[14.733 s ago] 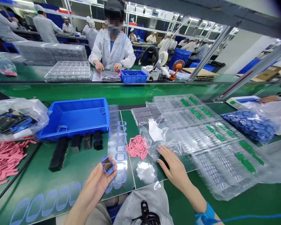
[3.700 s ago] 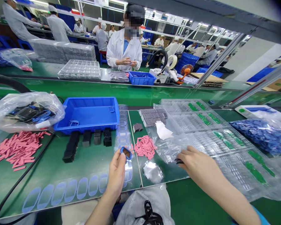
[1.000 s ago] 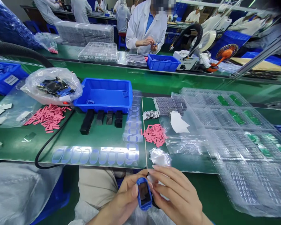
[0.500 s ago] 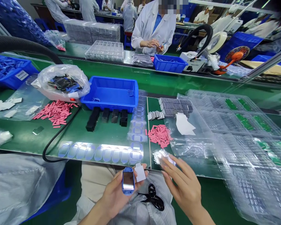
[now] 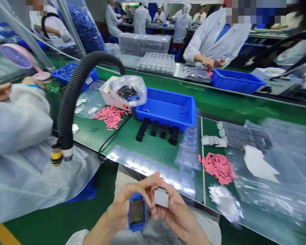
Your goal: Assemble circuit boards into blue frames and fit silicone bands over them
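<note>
- Well, the person's left hand (image 5: 119,207) is curling around a blue-framed rectangular module (image 5: 137,212), gripping it by its edges with its dark, glassy face turned up, low over the person's lap.
- The right hand (image 5: 175,212) is pinching a small pale grey square pad (image 5: 161,197) between thumb and fingertips, just beside the module, and the two hands are almost touching.
- A pile of pink strips (image 5: 216,168) is lying on the green tabletop (image 5: 153,149) ahead of the hands, near a crumpled piece of clear plastic (image 5: 225,203).
- A blue plastic tray (image 5: 168,109) is sitting farther along, behind a row of black blocks (image 5: 155,130).
- A black corrugated hose (image 5: 68,102) is arching down on the left, beside a co-worker's white sleeve (image 5: 20,119).
- Across the line, another co-worker (image 5: 214,44) is working with both hands close together.
</note>
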